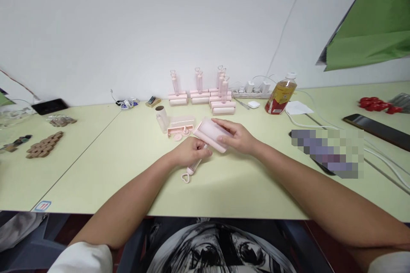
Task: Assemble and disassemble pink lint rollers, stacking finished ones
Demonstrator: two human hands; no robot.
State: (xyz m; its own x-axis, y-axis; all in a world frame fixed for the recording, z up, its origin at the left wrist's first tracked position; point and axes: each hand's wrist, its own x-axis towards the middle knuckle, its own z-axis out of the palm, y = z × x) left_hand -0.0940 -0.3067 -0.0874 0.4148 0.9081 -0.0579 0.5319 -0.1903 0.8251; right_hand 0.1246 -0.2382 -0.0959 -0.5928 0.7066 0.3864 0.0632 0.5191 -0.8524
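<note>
My left hand (192,152) is closed around the clear pink handle (194,166) of a lint roller, whose heart-shaped loop points down toward me. Against the handle's far end is the pale pink lint roller head (211,132), tilted, with my right hand (235,136) wrapped round its right side. Just beyond my left hand lie an open pink cover piece (173,131), small pink round parts (178,137) and a translucent cover (182,120). Beside them a paper-cored roll (162,118) stands upright. My palms hide part of the handle and head.
Several lint rollers (223,106) stand upright along the wall. A power strip (250,94), a drink bottle (282,94), white cables (320,126) and a dark phone (379,130) occupy the right. Brown cardboard-like tubes (45,145) lie on the left. The table's front edge is near me.
</note>
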